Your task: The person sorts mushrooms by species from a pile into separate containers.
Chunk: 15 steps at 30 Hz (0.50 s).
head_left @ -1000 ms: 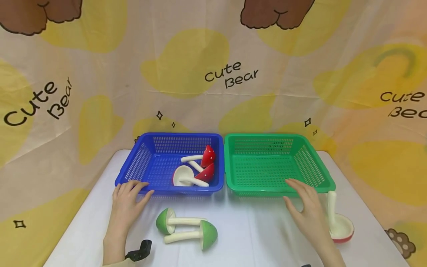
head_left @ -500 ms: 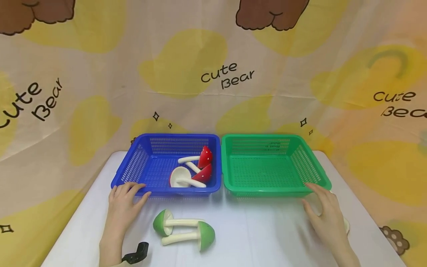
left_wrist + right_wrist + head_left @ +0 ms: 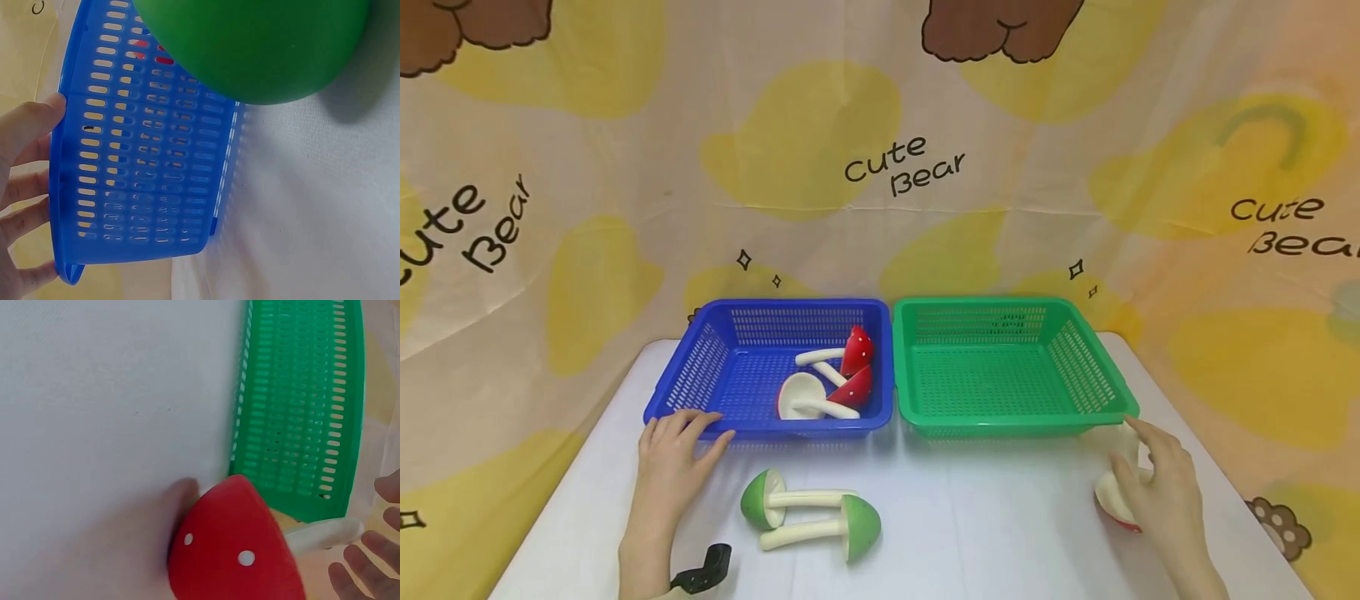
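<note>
My left hand [image 3: 672,458] holds the front rim of the blue basket [image 3: 658,392] near its left corner; the left wrist view shows the thumb [image 3: 44,115] at the rim and the other fingers behind it. My right hand [image 3: 1165,487], fingers spread, hovers at a toy mushroom [image 3: 1112,504] with a red cap. In the right wrist view its spotted cap [image 3: 234,544] lies on the table and its white stem [image 3: 325,534] points at the fingertips, with a gap visible. Several red-capped mushrooms [image 3: 857,354] lie in the blue basket's right side.
A green basket [image 3: 1015,421] stands beside the blue one, with a bare floor. Two green-capped mushrooms [image 3: 861,527] lie on the white table [image 3: 970,525] in front, close to the left hand. A patterned cloth [image 3: 805,133] hangs behind.
My right hand has moved rightward, from in front of the green basket to over the red mushroom, which now sits partly hidden behind it. The left hand stays on the blue rim.
</note>
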Each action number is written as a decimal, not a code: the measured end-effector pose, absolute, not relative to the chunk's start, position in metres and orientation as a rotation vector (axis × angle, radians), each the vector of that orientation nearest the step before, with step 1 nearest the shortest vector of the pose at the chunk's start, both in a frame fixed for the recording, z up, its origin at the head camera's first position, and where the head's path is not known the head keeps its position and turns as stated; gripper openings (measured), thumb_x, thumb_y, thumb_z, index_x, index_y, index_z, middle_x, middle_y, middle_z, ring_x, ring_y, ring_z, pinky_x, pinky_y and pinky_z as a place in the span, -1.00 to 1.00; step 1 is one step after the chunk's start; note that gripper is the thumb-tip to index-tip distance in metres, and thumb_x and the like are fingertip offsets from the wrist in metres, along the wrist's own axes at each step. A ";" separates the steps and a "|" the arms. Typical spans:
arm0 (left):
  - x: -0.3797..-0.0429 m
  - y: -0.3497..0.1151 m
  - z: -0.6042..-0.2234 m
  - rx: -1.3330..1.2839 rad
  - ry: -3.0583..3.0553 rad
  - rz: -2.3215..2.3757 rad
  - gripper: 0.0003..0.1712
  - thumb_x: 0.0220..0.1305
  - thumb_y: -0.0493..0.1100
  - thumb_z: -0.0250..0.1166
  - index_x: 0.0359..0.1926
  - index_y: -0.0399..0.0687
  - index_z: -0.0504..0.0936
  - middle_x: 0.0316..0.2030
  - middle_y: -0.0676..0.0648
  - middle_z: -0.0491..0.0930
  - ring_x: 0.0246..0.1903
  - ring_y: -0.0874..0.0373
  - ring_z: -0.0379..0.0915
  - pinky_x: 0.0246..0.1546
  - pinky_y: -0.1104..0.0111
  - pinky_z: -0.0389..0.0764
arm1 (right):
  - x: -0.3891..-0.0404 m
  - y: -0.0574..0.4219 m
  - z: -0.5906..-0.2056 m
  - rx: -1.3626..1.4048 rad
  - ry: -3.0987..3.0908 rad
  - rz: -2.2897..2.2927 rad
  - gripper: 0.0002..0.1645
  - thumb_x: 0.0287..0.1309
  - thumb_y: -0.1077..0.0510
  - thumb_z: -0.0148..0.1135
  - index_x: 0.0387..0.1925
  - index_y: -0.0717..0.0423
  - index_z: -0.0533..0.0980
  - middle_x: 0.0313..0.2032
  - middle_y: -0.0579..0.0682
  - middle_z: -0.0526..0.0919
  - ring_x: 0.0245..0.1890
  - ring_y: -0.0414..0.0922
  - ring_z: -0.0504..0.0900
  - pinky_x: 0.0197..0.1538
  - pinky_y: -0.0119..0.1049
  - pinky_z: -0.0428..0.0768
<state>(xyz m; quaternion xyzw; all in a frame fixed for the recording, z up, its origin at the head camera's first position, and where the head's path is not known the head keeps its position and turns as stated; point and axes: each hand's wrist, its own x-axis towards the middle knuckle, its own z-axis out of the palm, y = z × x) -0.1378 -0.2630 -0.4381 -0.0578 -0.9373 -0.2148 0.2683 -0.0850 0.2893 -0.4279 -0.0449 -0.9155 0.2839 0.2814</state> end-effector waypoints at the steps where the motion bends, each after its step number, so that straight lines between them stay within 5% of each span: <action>1: -0.138 -0.263 -0.438 -0.156 -2.528 -0.583 -0.66 0.09 -0.12 0.41 -0.11 -0.16 0.65 -0.11 -0.25 0.57 0.02 -0.21 0.37 0.30 -0.31 0.03 | -0.085 0.291 -0.429 -0.142 -2.459 0.756 -0.39 0.01 0.35 0.31 0.17 0.25 0.42 0.08 0.33 0.47 -0.06 0.16 0.42 -0.16 -0.30 0.37; 8: -0.138 -0.263 -0.438 -0.162 -2.515 -0.580 -0.66 0.08 -0.13 0.42 -0.12 -0.17 0.65 -0.12 -0.24 0.57 0.00 -0.21 0.38 0.29 -0.30 0.05 | -0.086 0.299 -0.434 -0.252 -2.531 0.770 -0.26 0.00 0.32 0.32 0.26 0.25 0.32 0.09 0.36 0.41 -0.07 0.20 0.46 -0.27 -0.51 0.36; 12: -0.138 -0.263 -0.437 -0.170 -2.501 -0.573 -0.66 0.06 -0.14 0.43 -0.13 -0.18 0.65 -0.14 -0.24 0.57 -0.01 -0.22 0.38 0.27 -0.30 0.08 | -0.087 0.302 -0.438 -0.258 -2.547 0.825 -0.21 -0.01 0.34 0.30 0.31 0.25 0.26 0.11 0.35 0.41 -0.08 0.19 0.50 -0.33 -0.83 0.27; 15: -0.138 -0.263 -0.437 -0.177 -2.497 -0.566 -0.66 0.05 -0.15 0.43 -0.14 -0.18 0.64 -0.14 -0.25 0.57 -0.02 -0.23 0.38 0.26 -0.31 0.09 | -0.088 0.303 -0.441 -0.279 -2.575 0.839 -0.18 0.01 0.33 0.29 0.34 0.24 0.22 0.12 0.33 0.41 -0.08 0.20 0.52 -0.31 -0.70 0.36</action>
